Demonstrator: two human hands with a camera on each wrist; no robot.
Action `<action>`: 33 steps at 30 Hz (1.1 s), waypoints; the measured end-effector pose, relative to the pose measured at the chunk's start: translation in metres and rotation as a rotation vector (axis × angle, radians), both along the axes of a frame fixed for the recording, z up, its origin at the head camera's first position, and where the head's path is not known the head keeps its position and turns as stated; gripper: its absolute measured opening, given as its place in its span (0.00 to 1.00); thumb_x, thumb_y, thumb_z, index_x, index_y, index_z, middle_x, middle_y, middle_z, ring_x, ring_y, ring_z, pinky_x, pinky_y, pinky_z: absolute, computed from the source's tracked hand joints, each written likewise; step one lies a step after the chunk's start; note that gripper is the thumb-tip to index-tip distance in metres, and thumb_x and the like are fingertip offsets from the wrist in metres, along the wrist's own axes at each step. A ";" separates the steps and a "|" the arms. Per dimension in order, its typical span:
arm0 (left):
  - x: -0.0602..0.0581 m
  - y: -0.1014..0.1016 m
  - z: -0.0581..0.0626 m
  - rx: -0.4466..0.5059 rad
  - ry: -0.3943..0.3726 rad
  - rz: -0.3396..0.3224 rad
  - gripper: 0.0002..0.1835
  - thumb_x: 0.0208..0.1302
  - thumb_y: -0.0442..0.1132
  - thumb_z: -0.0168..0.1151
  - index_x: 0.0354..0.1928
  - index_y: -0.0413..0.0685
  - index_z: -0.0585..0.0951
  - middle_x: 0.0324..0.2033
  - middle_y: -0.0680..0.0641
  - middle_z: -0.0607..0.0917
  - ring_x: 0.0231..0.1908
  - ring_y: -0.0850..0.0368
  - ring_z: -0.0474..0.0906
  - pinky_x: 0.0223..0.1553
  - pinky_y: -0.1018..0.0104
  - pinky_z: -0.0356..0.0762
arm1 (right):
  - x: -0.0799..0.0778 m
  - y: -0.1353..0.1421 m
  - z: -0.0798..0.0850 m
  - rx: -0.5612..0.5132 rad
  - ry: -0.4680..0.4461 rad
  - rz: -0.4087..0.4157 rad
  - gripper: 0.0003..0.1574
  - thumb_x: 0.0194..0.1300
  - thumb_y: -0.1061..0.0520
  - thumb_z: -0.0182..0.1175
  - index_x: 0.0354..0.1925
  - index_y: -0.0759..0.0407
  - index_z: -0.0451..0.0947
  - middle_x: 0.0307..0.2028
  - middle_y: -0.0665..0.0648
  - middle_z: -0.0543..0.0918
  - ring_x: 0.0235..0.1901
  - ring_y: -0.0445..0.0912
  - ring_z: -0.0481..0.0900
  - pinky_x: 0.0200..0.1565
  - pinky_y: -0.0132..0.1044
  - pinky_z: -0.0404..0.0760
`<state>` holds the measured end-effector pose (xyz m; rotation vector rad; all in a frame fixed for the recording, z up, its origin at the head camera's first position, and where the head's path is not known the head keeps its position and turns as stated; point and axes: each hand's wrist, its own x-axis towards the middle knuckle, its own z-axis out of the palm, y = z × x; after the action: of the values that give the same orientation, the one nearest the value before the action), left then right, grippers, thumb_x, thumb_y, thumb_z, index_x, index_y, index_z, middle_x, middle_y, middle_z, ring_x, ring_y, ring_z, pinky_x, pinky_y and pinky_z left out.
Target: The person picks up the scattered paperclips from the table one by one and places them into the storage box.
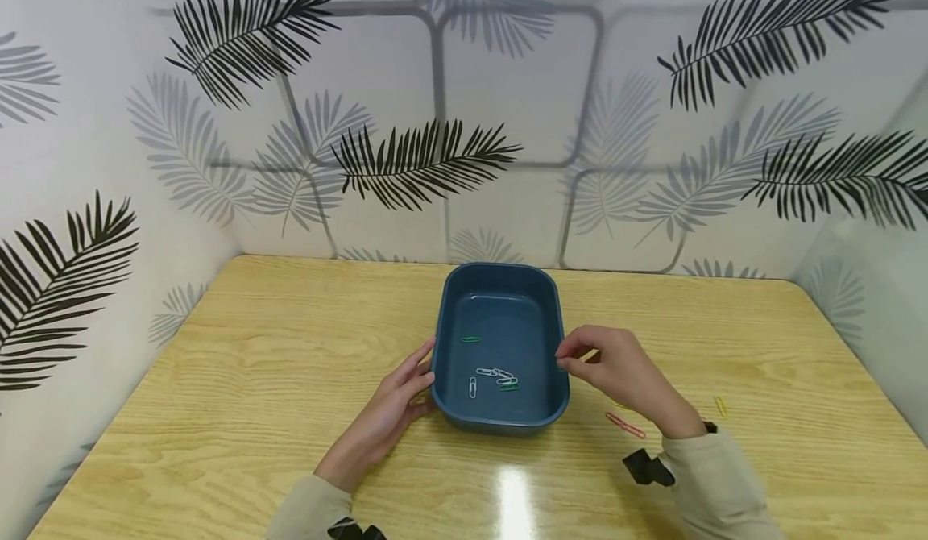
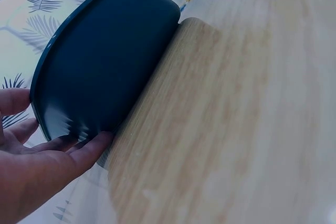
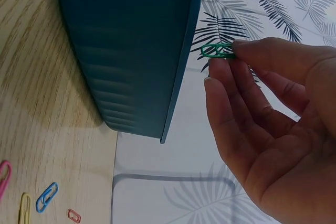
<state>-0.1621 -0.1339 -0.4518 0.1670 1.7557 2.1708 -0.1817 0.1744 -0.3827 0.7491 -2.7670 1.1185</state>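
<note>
A dark blue bin (image 1: 500,425) stands on the wooden table. Inside lie several paper clips, among them a green paper clip (image 1: 470,339) toward the back and a white paper clip (image 1: 473,388) at the front left. My left hand (image 1: 387,411) rests its extended fingers against the bin's left wall, some near the rim and some lower down. Over the right rim, my right hand (image 1: 612,367) pinches a green paper clip (image 3: 216,51) between thumb and fingertips. That clip points past the rim, level with the bin's top edge in the right wrist view.
Right of the bin, a pink paper clip (image 1: 625,425) and a yellow paper clip (image 1: 720,406) lie on the table (image 1: 326,322). The right wrist view shows a blue paper clip (image 3: 46,197) and a small red paper clip (image 3: 74,215) there too. A leaf-patterned wall (image 1: 507,201) stands behind.
</note>
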 end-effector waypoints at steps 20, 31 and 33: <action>0.000 -0.001 0.000 0.001 0.005 -0.007 0.31 0.75 0.37 0.46 0.76 0.51 0.52 0.72 0.36 0.55 0.67 0.40 0.58 0.55 0.57 0.69 | 0.001 -0.001 0.001 -0.008 -0.004 -0.018 0.05 0.59 0.67 0.66 0.35 0.60 0.83 0.34 0.50 0.83 0.35 0.45 0.80 0.35 0.36 0.80; 0.000 -0.001 0.000 0.004 0.006 -0.012 0.31 0.75 0.38 0.46 0.76 0.51 0.52 0.72 0.36 0.55 0.68 0.41 0.58 0.55 0.56 0.68 | 0.000 0.000 0.001 -0.012 -0.012 -0.018 0.05 0.59 0.67 0.67 0.35 0.60 0.83 0.34 0.51 0.83 0.35 0.45 0.80 0.35 0.36 0.80; 0.000 -0.001 0.000 0.003 0.004 -0.009 0.31 0.75 0.38 0.46 0.76 0.51 0.52 0.72 0.36 0.55 0.68 0.41 0.58 0.55 0.56 0.68 | 0.000 0.000 0.001 -0.008 -0.013 -0.017 0.05 0.59 0.67 0.67 0.35 0.60 0.83 0.34 0.51 0.83 0.35 0.45 0.80 0.35 0.36 0.80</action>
<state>-0.1619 -0.1344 -0.4516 0.1804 1.7509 2.1682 -0.1815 0.1744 -0.3816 0.7190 -2.7719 1.1352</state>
